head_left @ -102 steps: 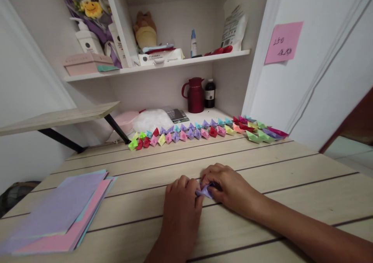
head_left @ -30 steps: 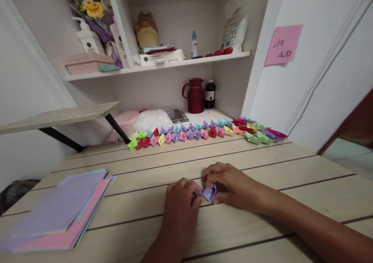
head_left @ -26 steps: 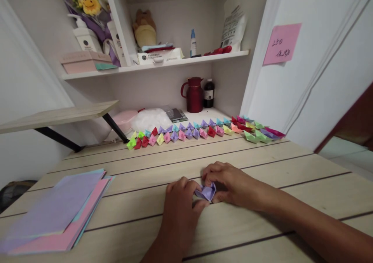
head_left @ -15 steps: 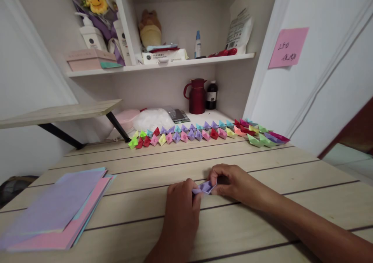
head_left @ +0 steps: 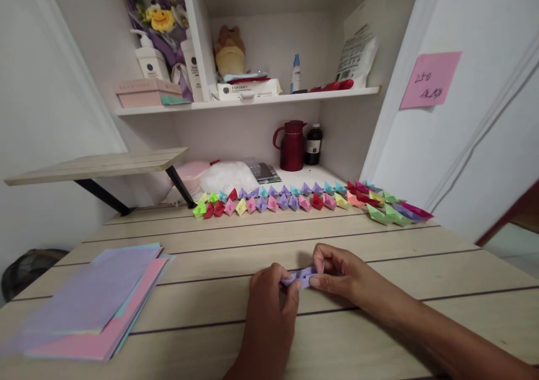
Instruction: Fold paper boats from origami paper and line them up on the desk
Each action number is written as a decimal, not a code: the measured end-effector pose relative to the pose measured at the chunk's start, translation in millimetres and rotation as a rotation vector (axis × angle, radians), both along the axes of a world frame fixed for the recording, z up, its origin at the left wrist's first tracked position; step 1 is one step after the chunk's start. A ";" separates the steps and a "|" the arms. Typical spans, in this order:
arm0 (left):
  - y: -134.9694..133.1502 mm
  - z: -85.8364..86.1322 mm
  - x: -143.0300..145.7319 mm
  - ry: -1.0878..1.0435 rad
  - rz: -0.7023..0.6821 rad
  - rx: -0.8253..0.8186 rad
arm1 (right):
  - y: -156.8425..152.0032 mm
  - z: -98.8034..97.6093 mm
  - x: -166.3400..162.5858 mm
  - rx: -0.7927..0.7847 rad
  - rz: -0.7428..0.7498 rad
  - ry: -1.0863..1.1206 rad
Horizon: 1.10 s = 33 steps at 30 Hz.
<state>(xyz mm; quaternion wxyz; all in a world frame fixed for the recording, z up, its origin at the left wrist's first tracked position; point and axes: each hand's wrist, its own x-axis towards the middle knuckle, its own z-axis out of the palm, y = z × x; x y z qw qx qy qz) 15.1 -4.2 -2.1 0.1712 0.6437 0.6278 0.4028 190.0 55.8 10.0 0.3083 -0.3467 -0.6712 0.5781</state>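
Both hands pinch a small folded purple paper piece [head_left: 304,277] just above the wooden table [head_left: 379,245]. My left hand [head_left: 272,304] grips its left end with thumb and fingers closed. My right hand [head_left: 343,276] pinches its right end. The paper looks stretched flat between them. Two rows of several finished paper boats [head_left: 295,200] in many colours run along the far edge of the table.
A stack of purple, pink and blue paper sheets [head_left: 92,298] lies at the near left. A raised wooden shelf [head_left: 101,164] juts out at the left. A red jug [head_left: 292,144], a dark bottle [head_left: 314,143] and shelf clutter stand behind. A pink note [head_left: 429,79] hangs on the wall.
The purple paper piece has been pulled out longer and flatter between my hands. The hands shifted slightly right, and the view tilted up.
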 end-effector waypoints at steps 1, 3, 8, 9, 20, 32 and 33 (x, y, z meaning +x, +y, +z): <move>-0.1 -0.6 0.6 -0.009 0.006 0.002 | -0.2 -1.2 -0.7 -0.003 -0.012 0.014; -0.3 -2.9 1.9 -0.021 0.020 0.021 | -0.5 -3.8 -2.1 0.002 -0.041 0.038; 0.3 -10.5 6.7 -0.057 0.024 0.116 | -0.4 -10.4 -5.4 0.021 -0.093 0.076; 0.5 -11.3 7.5 -0.067 0.026 0.137 | -0.6 -11.1 -6.0 0.007 -0.096 0.092; 0.9 -6.9 9.8 -0.366 -0.003 -0.054 | -7.8 1.9 -9.4 -0.065 -0.130 0.199; -2.2 -1.4 13.4 -0.771 0.011 -0.195 | -6.9 -2.7 -6.1 0.182 -0.201 -0.043; -2.2 0.2 12.7 -0.786 0.000 -0.197 | -7.1 -2.7 -6.1 0.204 -0.210 -0.069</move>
